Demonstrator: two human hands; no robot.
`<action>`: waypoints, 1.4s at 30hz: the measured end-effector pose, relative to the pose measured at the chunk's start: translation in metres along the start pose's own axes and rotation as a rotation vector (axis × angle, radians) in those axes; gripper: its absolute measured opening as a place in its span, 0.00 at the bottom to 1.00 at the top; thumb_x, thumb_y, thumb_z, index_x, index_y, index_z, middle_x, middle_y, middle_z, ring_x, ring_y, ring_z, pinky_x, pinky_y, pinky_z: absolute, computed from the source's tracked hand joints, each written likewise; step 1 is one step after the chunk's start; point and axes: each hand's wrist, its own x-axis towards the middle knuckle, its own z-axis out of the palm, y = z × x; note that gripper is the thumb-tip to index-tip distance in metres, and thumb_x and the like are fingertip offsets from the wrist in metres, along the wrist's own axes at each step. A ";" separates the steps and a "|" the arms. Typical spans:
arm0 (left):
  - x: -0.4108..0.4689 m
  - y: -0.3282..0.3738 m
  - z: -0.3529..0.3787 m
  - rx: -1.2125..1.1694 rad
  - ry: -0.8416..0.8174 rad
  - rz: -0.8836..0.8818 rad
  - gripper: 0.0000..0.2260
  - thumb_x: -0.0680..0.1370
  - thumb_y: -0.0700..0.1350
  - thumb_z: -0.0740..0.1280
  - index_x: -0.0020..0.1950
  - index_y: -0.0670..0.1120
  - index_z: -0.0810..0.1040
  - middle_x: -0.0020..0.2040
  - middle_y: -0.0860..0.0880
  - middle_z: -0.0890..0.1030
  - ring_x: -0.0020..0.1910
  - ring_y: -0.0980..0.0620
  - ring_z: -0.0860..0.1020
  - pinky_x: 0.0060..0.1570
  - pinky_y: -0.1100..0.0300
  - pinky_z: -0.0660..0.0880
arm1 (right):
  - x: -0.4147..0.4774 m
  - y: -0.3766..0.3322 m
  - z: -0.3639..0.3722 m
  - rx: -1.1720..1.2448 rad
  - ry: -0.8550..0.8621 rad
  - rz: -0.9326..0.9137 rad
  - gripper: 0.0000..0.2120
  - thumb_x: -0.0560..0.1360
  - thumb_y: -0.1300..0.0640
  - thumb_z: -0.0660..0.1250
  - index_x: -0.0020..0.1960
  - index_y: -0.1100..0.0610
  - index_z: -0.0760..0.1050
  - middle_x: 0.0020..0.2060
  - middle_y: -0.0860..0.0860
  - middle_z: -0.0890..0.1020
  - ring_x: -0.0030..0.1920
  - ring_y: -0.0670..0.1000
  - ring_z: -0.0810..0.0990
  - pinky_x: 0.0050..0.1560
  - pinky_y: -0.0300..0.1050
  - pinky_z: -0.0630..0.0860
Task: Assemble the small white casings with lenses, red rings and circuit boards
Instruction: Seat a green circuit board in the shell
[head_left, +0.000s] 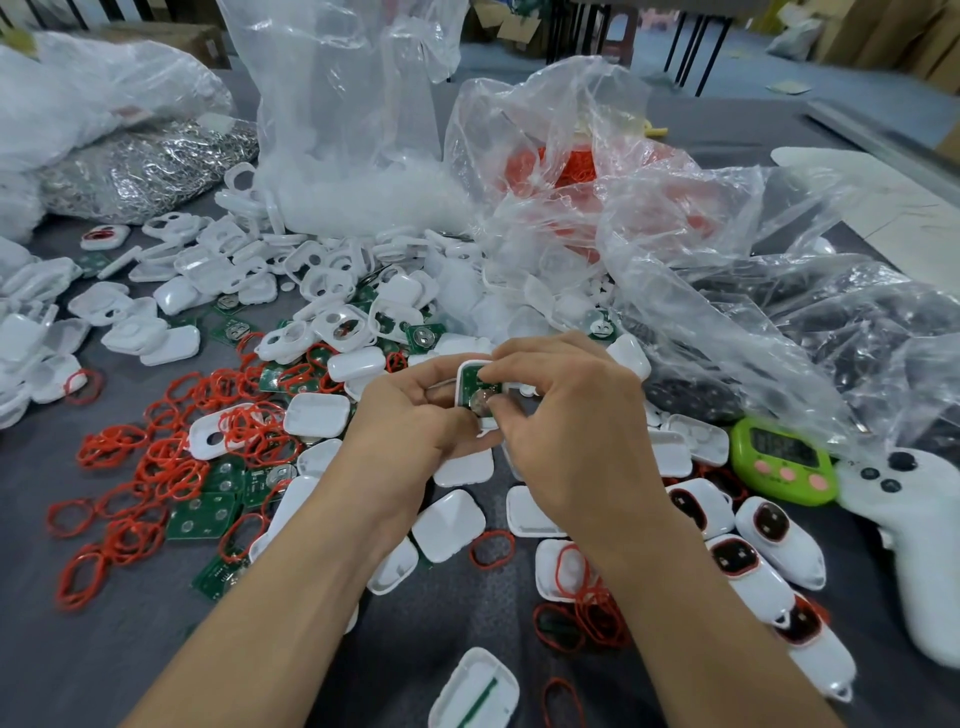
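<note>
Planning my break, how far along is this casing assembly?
Done: several closed white plastic casings with dark, red-rimmed lenses lie at the right. In hand: left hand and right hand hold an open white casing with a green circuit board inside. Left: heaps of loose white shells, red rubber rings, green boards.

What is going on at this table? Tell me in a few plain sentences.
A person is assembling small parts by hand. The left hand holds a white casing above the table, while the right hand pinches the green circuit board sitting inside it. Loose red rings, boards and empty casings are scattered around. Several finished units lie in a row at the right, near a green timer.
</note>
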 end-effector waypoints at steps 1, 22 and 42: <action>0.000 0.000 0.000 -0.006 -0.006 -0.006 0.26 0.70 0.19 0.58 0.59 0.38 0.83 0.55 0.30 0.83 0.50 0.42 0.83 0.46 0.57 0.82 | 0.000 0.000 0.000 0.005 -0.007 0.004 0.12 0.66 0.65 0.81 0.47 0.54 0.88 0.48 0.46 0.88 0.52 0.48 0.82 0.56 0.33 0.71; 0.004 0.005 -0.003 -0.287 -0.083 -0.172 0.23 0.70 0.30 0.58 0.60 0.38 0.84 0.52 0.38 0.83 0.46 0.41 0.79 0.45 0.53 0.85 | -0.001 -0.001 -0.004 -0.131 0.017 -0.137 0.09 0.63 0.61 0.82 0.39 0.53 0.86 0.45 0.45 0.87 0.48 0.52 0.83 0.47 0.47 0.82; 0.007 0.004 -0.002 -0.257 -0.007 -0.165 0.16 0.79 0.31 0.60 0.62 0.39 0.83 0.56 0.37 0.85 0.49 0.45 0.85 0.41 0.54 0.84 | 0.001 0.001 -0.005 -0.069 0.067 -0.084 0.06 0.65 0.60 0.81 0.41 0.54 0.87 0.45 0.45 0.87 0.50 0.48 0.83 0.52 0.38 0.77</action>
